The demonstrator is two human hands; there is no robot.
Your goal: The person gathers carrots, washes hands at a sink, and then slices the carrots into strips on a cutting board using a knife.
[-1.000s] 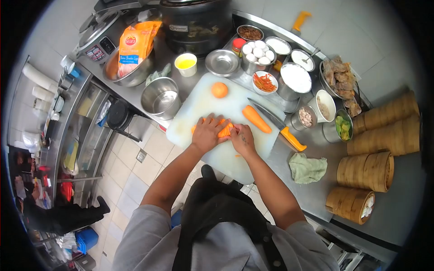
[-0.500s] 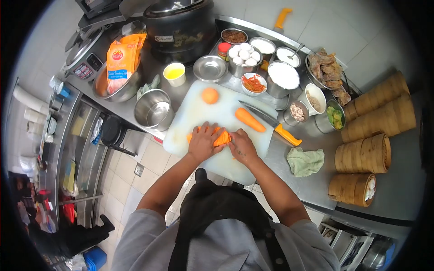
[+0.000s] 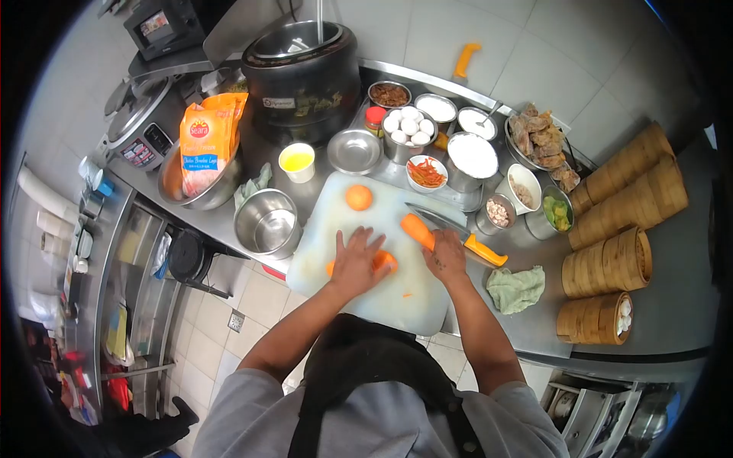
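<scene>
My left hand (image 3: 357, 263) lies with spread fingers over cut orange carrot pieces (image 3: 384, 263) on the white cutting board (image 3: 321, 229). Most of those pieces are hidden under the palm. To the right, my right hand (image 3: 447, 258) is closed around the lower end of a peeled carrot (image 3: 416, 228), its thumb on the near side. Just beyond those fingers lies a knife with an orange handle (image 3: 485, 250), its blade partly covered by the hand. A round orange piece (image 3: 358, 197) sits near the board's far edge, and a small carrot scrap (image 3: 407, 295) near its front.
Behind the board stand a metal plate (image 3: 355, 151), a bowl of red-orange strips (image 3: 426, 174) and a container of eggs (image 3: 408, 126). An empty metal pot (image 3: 268, 221) is at left. A green cloth (image 3: 515, 290) and bamboo steamers (image 3: 607, 259) are at right.
My right hand has left the cut carrot pieces and moved right onto the peeled carrot. The left hand's fingers have spread out over the pieces. The camera view has shifted.
</scene>
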